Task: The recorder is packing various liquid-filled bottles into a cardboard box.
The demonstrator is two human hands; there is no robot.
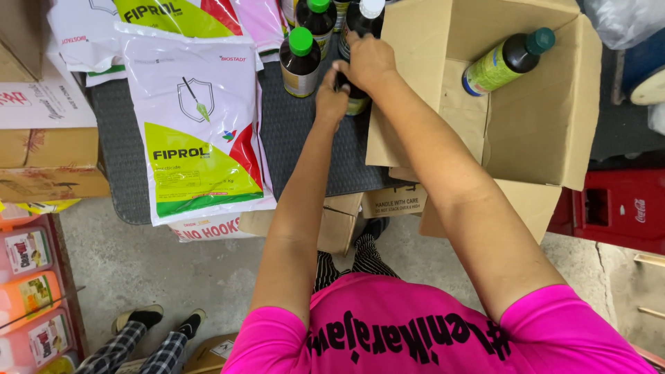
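Hands meet on one dark bottle [356, 102] standing on the grey mat [298, 142] beside the open cardboard box [533, 131]: right hand [369, 62] clamped over its top, left hand [331, 102] wrapped around its body. Two green-capped dark bottles [300, 62] stand just left; another lies tilted inside the box [507, 61]. White sacks [197, 125] with green-and-red panels lie flat, left of the bottles.

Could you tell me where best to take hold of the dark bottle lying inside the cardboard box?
Probably around the labelled body of the bottle, coming from above through the open top of the box: it lies tilted on its side, green cap up and right, its round side exposed.
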